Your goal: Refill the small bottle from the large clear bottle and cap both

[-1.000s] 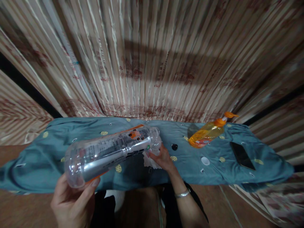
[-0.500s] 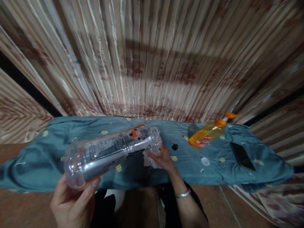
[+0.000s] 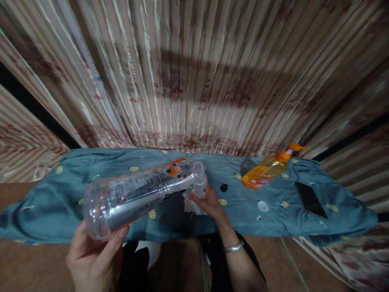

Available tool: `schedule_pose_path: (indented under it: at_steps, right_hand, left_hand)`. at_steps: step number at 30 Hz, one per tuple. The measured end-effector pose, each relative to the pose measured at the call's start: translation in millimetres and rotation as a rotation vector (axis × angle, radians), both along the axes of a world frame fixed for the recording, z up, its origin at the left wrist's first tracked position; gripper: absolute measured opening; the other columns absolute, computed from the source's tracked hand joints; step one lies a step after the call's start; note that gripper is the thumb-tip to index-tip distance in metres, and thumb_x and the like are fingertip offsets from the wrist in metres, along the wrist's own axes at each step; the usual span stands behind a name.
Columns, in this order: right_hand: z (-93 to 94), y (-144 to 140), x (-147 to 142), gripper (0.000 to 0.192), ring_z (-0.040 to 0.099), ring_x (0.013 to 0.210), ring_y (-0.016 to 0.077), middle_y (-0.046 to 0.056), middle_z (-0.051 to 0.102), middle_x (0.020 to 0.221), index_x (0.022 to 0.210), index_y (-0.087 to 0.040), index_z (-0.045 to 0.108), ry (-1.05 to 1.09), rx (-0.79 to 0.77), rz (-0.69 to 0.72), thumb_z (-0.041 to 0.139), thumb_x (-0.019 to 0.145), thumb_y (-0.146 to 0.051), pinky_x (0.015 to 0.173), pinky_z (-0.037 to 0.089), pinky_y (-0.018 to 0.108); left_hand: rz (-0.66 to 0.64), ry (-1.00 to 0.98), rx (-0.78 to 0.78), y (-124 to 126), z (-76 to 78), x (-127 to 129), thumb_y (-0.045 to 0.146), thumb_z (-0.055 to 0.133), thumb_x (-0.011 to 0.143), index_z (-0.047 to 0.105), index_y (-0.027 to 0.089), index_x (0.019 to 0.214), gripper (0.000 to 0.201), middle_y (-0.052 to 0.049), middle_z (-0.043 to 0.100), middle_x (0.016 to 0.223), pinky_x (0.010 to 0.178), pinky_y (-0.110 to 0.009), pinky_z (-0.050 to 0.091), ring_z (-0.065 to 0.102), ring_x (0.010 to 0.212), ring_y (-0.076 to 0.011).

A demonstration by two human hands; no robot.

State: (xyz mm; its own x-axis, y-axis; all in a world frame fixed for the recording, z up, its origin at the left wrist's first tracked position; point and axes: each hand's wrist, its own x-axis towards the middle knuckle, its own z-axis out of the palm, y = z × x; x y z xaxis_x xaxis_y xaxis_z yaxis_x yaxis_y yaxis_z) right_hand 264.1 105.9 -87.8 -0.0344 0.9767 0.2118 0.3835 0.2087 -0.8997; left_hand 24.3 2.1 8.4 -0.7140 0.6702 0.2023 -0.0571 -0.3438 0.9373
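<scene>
A large clear plastic bottle [image 3: 146, 194] with a silver and orange label lies tilted across the view, its neck up to the right. My left hand [image 3: 95, 253] grips the base end, thumb in front and fingers partly hidden behind it. At the other end, my right hand [image 3: 208, 201], with a silver bracelet on the wrist, is closed at the bottle's neck. A crumpled white tissue [image 3: 194, 206] shows just under the right hand; whether the fingers pinch it as well I cannot tell.
The narrow table has a teal patterned cloth [image 3: 115, 162]. On it, to the right, are a small black cap [image 3: 224, 187], a yellow pump bottle [image 3: 264, 172], a white round disc [image 3: 263, 206] and a black phone [image 3: 310, 199]. A striped curtain [image 3: 194, 81] hangs behind.
The base of the bottle and my left hand have shifted very slightly right and up. My right hand stays at the neck almost unmoved.
</scene>
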Motion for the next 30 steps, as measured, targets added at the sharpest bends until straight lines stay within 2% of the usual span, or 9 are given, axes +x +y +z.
schedule_pose_path:
  at_steps: [16,20,26,30]
  right_hand:
    - [-1.5,0.7,1.1,0.051,0.073,0.105,0.0265,0.007,0.075,0.117,0.126,-0.023,0.059,0.024,-0.019,0.015,0.074,0.078,-0.032,0.095,0.058,0.042]
    - [-1.5,0.4,0.5,0.054,0.073,0.105,0.0262,0.007,0.075,0.116,0.128,-0.022,0.058,0.038,-0.019,0.018,0.074,0.077,-0.032,0.096,0.058,0.043]
    - [-4.1,0.7,2.0,0.056,0.074,0.098,0.0259,0.006,0.077,0.11,0.128,-0.023,0.057,0.044,-0.028,0.02,0.076,0.075,-0.031,0.09,0.06,0.042]
    - [-2.0,0.1,2.1,0.055,0.074,0.101,0.0264,0.006,0.076,0.112,0.128,-0.023,0.057,0.049,-0.018,0.025,0.074,0.076,-0.031,0.093,0.059,0.043]
  left_hand:
    - [-0.029,0.026,-0.002,-1.4,-5.9,-1.7,0.023,0.091,0.055,0.076,0.033,0.116,0.064,0.002,0.075,0.123,0.092,-0.023,0.056,0.071,0.108,-0.0187]
    - [-0.007,0.024,-0.029,-2.6,-6.0,-2.4,0.024,0.091,0.054,0.075,0.031,0.117,0.066,0.001,0.076,0.117,0.092,-0.025,0.057,0.072,0.105,-0.0194]
    - [0.006,-0.001,-0.041,-0.3,-3.2,-1.5,0.028,0.092,0.049,0.078,0.029,0.105,0.057,0.001,0.077,0.106,0.09,-0.025,0.056,0.072,0.098,-0.0191]
    - [0.005,-0.019,-0.07,-0.3,-3.5,-1.1,0.028,0.091,0.05,0.077,0.028,0.104,0.056,0.002,0.077,0.103,0.091,-0.024,0.056,0.071,0.095,-0.0173]
